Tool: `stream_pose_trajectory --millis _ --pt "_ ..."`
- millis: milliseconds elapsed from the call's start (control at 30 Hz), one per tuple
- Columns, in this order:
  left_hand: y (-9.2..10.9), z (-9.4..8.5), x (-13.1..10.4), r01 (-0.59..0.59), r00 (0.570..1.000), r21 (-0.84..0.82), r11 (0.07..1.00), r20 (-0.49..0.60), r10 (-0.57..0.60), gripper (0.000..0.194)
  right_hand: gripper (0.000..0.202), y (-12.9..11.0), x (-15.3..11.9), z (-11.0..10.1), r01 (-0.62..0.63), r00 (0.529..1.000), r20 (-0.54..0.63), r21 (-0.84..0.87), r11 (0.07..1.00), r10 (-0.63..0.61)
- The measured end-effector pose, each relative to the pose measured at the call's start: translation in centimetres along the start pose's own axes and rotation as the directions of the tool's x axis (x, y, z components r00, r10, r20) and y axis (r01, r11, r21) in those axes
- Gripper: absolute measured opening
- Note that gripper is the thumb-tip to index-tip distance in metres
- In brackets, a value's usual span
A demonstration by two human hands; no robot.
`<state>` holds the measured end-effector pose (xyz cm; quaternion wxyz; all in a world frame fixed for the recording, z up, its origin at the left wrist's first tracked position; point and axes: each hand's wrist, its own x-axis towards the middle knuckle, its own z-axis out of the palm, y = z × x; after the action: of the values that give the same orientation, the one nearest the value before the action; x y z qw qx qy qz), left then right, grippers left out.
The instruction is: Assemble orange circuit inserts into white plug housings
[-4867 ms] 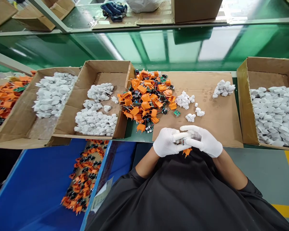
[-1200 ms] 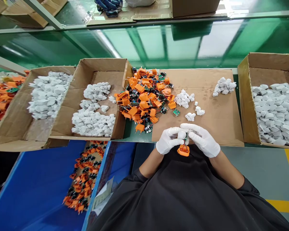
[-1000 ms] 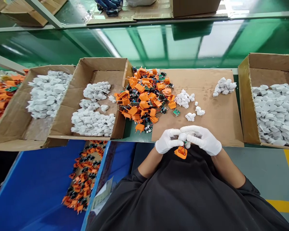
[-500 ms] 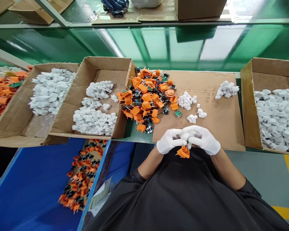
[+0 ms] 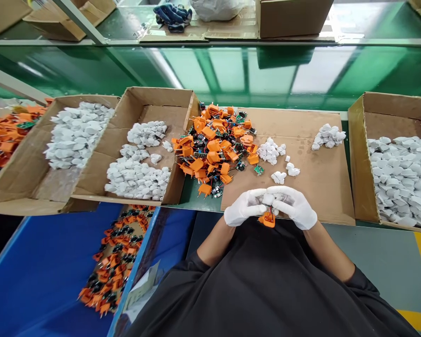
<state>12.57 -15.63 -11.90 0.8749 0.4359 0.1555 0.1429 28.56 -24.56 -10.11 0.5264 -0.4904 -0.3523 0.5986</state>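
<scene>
Both my hands wear white gloves and meet over the near edge of the cardboard sheet. Between the fingertips of my left hand (image 5: 244, 206) and my right hand (image 5: 294, 206) is a small white plastic piece (image 5: 268, 199). An orange plug housing (image 5: 267, 219) hangs below it on short wires, its lower side toward my lap. My fingers are closed around the white piece and hide part of it. Just beyond my hands lie small white pieces (image 5: 278, 177) and a green circuit board (image 5: 258, 170).
A heap of orange plug housings with circuit boards (image 5: 214, 145) lies left of the cardboard sheet (image 5: 312, 187). Cardboard boxes of white pieces stand left (image 5: 177, 187) and right (image 5: 359, 154). Below left, a blue bin (image 5: 38, 262) holds more orange plugs. A green panel (image 5: 224, 70) rises behind.
The white piece has turned and shows more clearly between my fingers. The orange plug housing has risen slightly toward it. The whole view has shifted a little.
</scene>
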Motion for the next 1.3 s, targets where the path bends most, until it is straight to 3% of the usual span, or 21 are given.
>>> stream_pose_trajectory --millis 100,233,367,500,667,767,833,933,1100,1300 --pt "-0.1 0.2 0.3 -0.061 0.995 0.014 0.998 -0.072 0.062 0.063 0.037 0.1 0.0 0.0 0.056 0.998 0.009 -0.063 0.996 -0.055" --pt "0.3 0.9 0.4 -0.012 0.978 0.15 0.989 -0.204 0.043 0.05 0.034 0.5 0.0 0.0 0.096 0.994 -0.031 -0.164 0.982 -0.102" --pt "0.3 1.2 0.2 0.006 0.975 0.171 0.985 -0.219 0.032 0.046 0.036 1.0 -0.3 -0.3 0.139 0.99 -0.003 -0.195 0.971 -0.142" --pt "-0.1 1.5 0.4 -0.062 0.969 0.18 0.982 -0.225 0.103 0.04 0.043 1.2 -0.6 -0.6 0.176 0.984 0.032 -0.245 0.953 -0.173" --pt "-0.5 1.7 0.8 -0.055 0.931 0.269 0.962 -0.334 0.147 0.046 0.039 1.7 -0.4 -0.5 0.317 0.931 0.008 -0.511 0.799 -0.365" --pt "-0.6 1.4 1.0 -0.086 0.93 0.239 0.967 -0.329 0.164 0.06 0.03 2.0 -0.2 -0.2 0.324 0.868 -0.105 -0.623 0.712 -0.486" --pt "-0.6 1.3 1.2 -0.086 0.938 0.197 0.977 -0.314 0.146 0.067 0.029 2.1 -0.2 -0.2 0.353 0.838 -0.108 -0.638 0.684 -0.534" --pt "0.0 1.4 1.4 -0.041 0.951 0.207 0.977 -0.293 0.102 0.06 0.032 2.3 -0.4 -0.2 0.393 0.847 -0.038 -0.626 0.674 -0.53" --pt "1.0 2.2 1.4 -0.026 0.95 0.276 0.961 -0.293 0.11 0.046 0.048 3.1 -0.5 -0.5 0.327 0.875 -0.088 -0.618 0.715 -0.476" --pt "1.1 2.3 1.3 -0.004 0.937 0.304 0.953 -0.331 0.109 0.05 0.041 2.5 -0.3 -0.4 0.372 0.865 -0.033 -0.628 0.684 -0.501"
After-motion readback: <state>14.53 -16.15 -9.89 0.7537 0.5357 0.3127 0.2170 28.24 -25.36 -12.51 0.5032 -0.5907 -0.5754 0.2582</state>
